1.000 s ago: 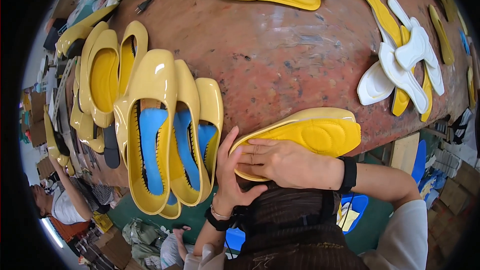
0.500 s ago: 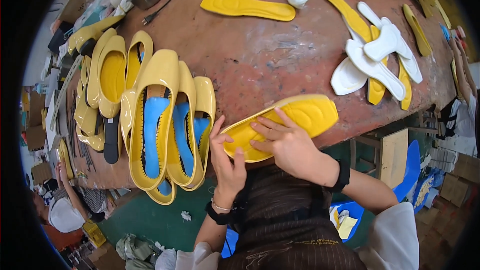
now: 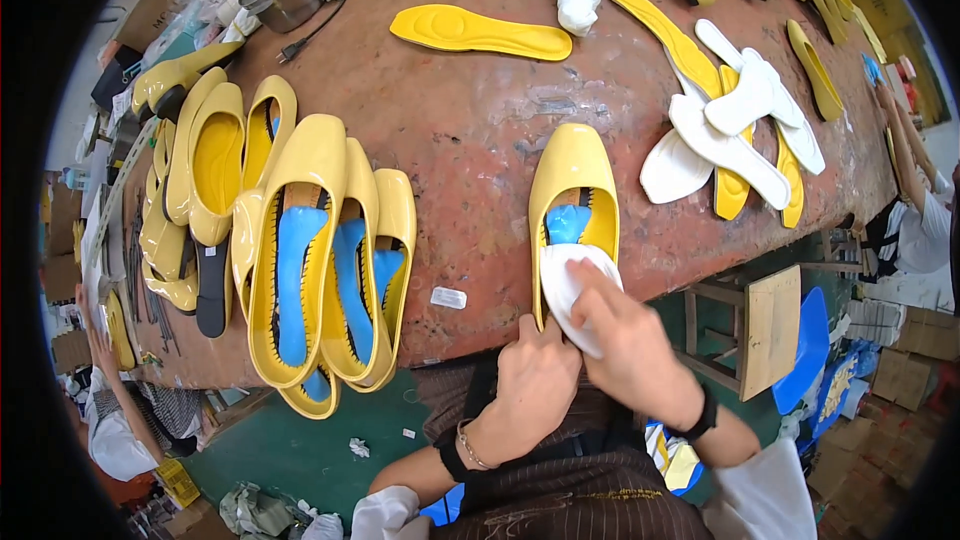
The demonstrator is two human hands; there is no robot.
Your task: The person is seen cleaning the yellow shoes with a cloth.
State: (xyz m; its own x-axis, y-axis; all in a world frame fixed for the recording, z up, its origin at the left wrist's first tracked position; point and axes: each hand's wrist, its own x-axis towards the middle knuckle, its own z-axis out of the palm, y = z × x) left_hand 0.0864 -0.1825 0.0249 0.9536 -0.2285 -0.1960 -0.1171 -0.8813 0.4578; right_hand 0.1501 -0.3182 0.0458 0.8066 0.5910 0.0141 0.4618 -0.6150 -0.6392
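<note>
A glossy yellow flat shoe (image 3: 572,162) lies in front of me with its toe pointing away. Inside it a blue patch (image 3: 567,224) shows near the toe opening. My left hand (image 3: 538,372) is closed at the heel end, its fingertips partly hidden against the rim. With the fingers of my right hand (image 3: 630,335) I grip an insole (image 3: 582,290), its white underside facing up over the rear of the shoe. Where its front end lies inside is hard to make out. To the left, several yellow shoes (image 3: 312,155) with blue strips inside stand bunched together.
Loose white and yellow insoles (image 3: 722,145) overlap at the right, and a single yellow insole (image 3: 480,32) lies farther back. Crumpled white paper (image 3: 577,2) is beside it. A small white label (image 3: 449,297) sits left of the shoe. A wooden stool (image 3: 770,332) stands beyond the table's right edge.
The shoe has turned from lying sideways to toe-away. Its insole, earlier yellow side up under my right hand, now shows its white underside. My left hand has moved right to the heel.
</note>
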